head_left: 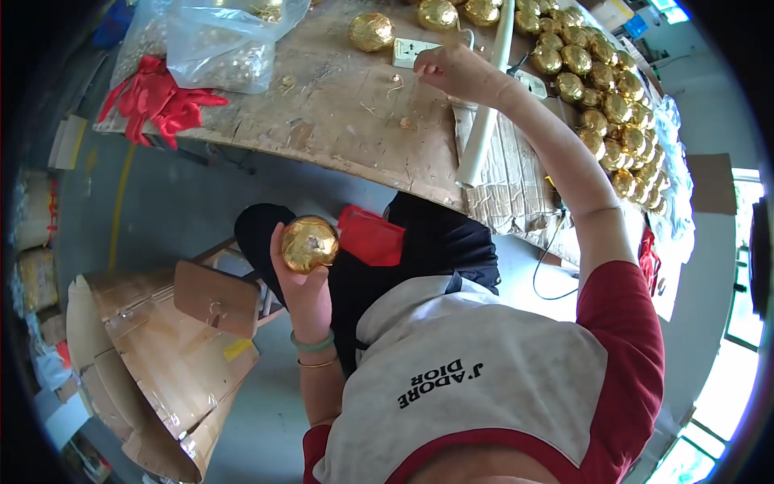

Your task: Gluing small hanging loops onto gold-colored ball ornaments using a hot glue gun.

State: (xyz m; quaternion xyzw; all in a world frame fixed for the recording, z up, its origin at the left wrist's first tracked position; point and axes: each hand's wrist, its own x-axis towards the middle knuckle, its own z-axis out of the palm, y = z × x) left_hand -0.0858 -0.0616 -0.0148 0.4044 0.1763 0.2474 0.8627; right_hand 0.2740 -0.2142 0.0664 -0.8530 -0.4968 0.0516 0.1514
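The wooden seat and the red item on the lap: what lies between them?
The head view shows the left hand holding a gold ball, plus black trousers.

Bold black capitals stand in two lines on the pale front of the person's shirt, between its dark red neckband and the hem. The lettering appears upside down and slanted, its right end higher than its left, with the shorter line lying nearer the hem and the longer one nearer the neckband. Any print on the yellow patch of the brown cardboard is too small to make out.
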